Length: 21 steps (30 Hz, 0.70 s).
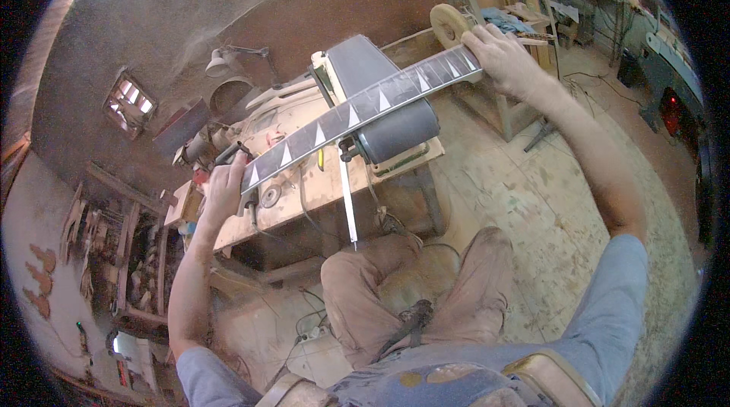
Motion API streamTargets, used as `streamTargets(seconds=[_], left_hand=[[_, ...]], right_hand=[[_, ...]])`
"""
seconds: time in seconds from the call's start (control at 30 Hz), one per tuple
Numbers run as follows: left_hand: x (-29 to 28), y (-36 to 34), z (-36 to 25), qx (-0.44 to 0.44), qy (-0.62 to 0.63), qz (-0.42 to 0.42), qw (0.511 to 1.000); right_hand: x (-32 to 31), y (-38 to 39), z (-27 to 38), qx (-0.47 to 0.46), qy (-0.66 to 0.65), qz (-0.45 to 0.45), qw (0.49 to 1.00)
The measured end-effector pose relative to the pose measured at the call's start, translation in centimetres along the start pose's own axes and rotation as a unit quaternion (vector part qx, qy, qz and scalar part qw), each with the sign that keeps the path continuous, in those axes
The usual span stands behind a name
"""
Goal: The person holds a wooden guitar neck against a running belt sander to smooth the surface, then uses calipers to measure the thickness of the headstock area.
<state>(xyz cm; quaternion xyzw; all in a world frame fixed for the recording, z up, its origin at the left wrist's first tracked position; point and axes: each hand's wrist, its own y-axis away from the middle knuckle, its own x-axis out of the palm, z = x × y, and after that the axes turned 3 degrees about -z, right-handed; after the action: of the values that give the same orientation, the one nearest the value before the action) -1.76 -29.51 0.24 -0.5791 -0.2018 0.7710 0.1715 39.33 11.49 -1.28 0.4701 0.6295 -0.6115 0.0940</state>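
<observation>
A guitar neck (366, 114) with a dark fretboard and white triangular inlays slants across the view, its right end farther away and higher. My left hand (225, 188) is closed around its near left end. Fingers of my right hand (503, 62) wrap over its far right end. Beneath the middle of the neck is a belt sander with a wide grey belt (361, 65), which curves round a drum at the front (399, 133). I cannot tell whether the neck touches the belt. The neck hides part of the sander.
The sander stands on a wooden workbench (296, 205) with a small metal disc (270, 196), cables and tools. Behind my right hand is a pale round wheel (449, 25). A desk lamp (219, 63) stands at the back left. My knees (487, 255) are close to the bench; cables lie on the floor.
</observation>
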Motion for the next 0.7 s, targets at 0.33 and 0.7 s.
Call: streamTargets(seconds=[0.33, 0.7], left_hand=[[-3.1, -1.1, 1.1, -0.448, 0.454, 0.297, 0.711], [0.2, 4.4, 3.6, 0.034, -0.093, -0.056, 0.993]], right_hand=[[-3.3, -2.5, 0.2, 0.018, -0.106, 0.266, 0.958], [-0.5, -1.5, 3.3, 0.0, -0.015, -0.006, 1.0]])
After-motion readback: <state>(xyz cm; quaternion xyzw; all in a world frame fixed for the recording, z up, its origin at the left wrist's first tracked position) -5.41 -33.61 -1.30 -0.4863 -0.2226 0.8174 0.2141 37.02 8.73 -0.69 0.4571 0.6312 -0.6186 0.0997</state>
